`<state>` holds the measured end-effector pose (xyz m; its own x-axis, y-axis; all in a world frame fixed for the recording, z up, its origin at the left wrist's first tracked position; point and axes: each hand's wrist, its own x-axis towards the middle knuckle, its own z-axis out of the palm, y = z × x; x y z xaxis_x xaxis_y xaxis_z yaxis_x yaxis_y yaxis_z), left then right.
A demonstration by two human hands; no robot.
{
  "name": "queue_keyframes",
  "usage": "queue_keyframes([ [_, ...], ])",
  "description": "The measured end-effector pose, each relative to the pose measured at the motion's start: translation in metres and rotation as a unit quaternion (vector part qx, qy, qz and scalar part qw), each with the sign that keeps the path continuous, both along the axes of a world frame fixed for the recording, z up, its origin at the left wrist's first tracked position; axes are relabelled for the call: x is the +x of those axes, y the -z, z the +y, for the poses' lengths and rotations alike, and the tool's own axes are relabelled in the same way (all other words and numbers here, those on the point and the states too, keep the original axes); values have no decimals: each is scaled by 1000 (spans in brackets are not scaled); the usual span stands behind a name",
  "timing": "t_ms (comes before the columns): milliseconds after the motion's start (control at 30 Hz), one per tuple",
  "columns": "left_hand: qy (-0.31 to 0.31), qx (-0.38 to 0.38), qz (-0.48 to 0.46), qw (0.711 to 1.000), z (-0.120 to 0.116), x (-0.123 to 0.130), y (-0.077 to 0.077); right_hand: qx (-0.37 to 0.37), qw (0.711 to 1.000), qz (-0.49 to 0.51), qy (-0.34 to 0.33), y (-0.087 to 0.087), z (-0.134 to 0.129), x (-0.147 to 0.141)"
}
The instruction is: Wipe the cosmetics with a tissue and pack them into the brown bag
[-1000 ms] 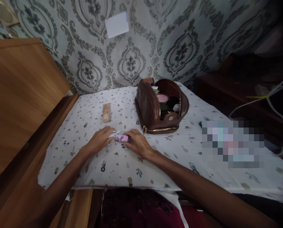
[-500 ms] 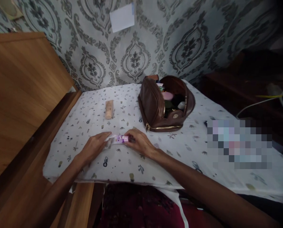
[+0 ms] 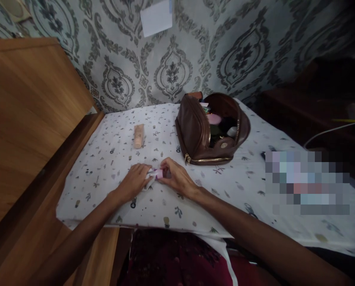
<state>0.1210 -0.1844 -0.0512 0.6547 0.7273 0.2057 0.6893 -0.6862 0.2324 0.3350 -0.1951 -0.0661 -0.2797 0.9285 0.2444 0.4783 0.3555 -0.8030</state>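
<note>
A small pink and purple tube (image 3: 157, 174) lies between my two hands, low over the patterned white cloth (image 3: 162, 206). My left hand (image 3: 137, 178) is closed over its left part and covers much of it. At the tube's right end, the thumb and curved fingers of my right hand (image 3: 176, 176) hold it. A beige tube (image 3: 138, 136) lies on the cloth beyond my left hand. To the right of it stands a brown bag (image 3: 192, 127), unzipped, with a pink item (image 3: 214, 119) and other things inside.
A wooden panel (image 3: 34, 91) rises along the left side. Patterned wallpaper (image 3: 173, 71) backs the table, with a white paper (image 3: 157, 19) on it. A pixelated object (image 3: 305, 178) lies at the right. A pale cable (image 3: 329, 133) hangs at the far right.
My left hand has moved right along the small tube and now covers more of it. The view has shifted slightly.
</note>
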Motion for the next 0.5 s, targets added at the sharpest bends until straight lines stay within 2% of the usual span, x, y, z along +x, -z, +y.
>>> queue_keyframes([
  [167,-19,-81,-15,996,0,-30,-17,28,999,-30,-9,0,-1,1],
  [300,-38,-145,-68,986,-3,-41,-24,57,998,-25,-32,2,1,2],
  [400,-60,-107,-102,987,-9,-37,-19,29,999,8,-15,5,4,3],
  [500,-89,-36,-129,987,-14,-27,-13,-33,995,81,50,8,7,3],
])
